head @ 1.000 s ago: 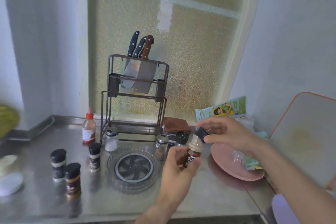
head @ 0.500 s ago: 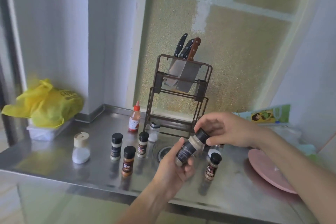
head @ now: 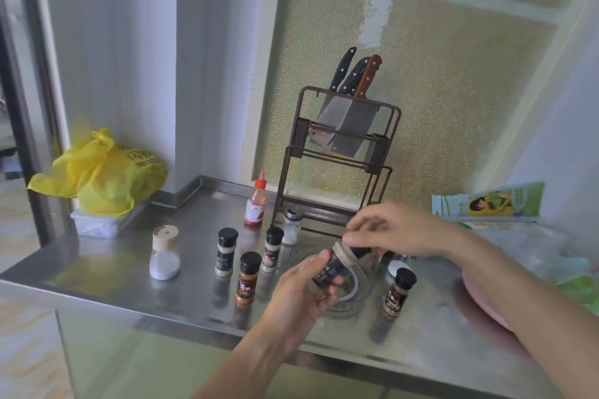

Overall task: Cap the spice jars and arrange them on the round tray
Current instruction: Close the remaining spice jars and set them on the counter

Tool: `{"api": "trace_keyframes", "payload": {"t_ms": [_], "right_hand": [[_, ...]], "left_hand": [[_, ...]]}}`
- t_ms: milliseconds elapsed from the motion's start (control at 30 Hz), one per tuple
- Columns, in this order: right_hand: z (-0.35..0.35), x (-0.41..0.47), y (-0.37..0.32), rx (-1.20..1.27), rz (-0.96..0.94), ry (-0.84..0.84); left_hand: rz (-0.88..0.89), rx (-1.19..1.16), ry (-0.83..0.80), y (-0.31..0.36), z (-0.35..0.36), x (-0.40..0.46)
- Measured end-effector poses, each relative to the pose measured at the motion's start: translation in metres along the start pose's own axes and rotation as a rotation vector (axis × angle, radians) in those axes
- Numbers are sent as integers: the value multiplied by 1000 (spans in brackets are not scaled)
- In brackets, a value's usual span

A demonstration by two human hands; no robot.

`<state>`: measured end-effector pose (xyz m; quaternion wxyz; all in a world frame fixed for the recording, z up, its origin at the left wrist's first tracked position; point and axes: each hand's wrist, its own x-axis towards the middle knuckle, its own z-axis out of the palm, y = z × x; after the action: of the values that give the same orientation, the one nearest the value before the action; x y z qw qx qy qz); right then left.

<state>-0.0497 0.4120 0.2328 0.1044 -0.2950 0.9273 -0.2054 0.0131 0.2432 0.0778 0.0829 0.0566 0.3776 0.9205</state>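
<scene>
My left hand [head: 299, 295] grips a tilted spice jar [head: 334, 266] with a dark label, held above the clear round tray [head: 363, 288]. My right hand [head: 392, 228] pinches the jar's black cap [head: 363, 252] at the jar's mouth. Three black-capped jars stand left of the tray: one pale [head: 225, 252], one orange-brown [head: 248, 278], one behind [head: 272, 249]. Another capped jar [head: 398, 291] stands to the tray's right. A clear shaker [head: 291, 227] stands by the rack.
A salt shaker with a tan lid [head: 164, 253] stands at the left. A red-capped sauce bottle [head: 256, 201] and a knife rack [head: 340, 152] are at the back. A yellow bag [head: 103, 172] lies far left, a pink plate [head: 479, 304] at the right.
The camera view shifted left and down. The jar in my left hand tilted further, and my right hand stays on the black cap at its mouth.
</scene>
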Motion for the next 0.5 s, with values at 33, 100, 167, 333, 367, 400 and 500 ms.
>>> {"api": "trace_keyframes", "payload": {"t_ms": [33, 100, 167, 333, 367, 400, 500], "right_hand": [[-1, 0, -1, 7, -7, -13], [-1, 0, -1, 68, -22, -44], [1, 1, 1, 68, 12, -36], [2, 0, 3, 72, -6, -71], [3, 0, 4, 75, 13, -74], [4, 1, 4, 63, 32, -67], [4, 0, 6, 56, 50, -51]], "left_hand": [[-2, -2, 6, 0, -1, 0], [-5, -21, 21, -1, -2, -1], [-9, -38, 29, -1, -3, -1], [-28, -56, 44, -2, -2, -2], [-32, -55, 48, -2, -2, -3], [-35, -52, 47, -2, -2, -3], [-44, -52, 48, -3, -1, -5]]}}
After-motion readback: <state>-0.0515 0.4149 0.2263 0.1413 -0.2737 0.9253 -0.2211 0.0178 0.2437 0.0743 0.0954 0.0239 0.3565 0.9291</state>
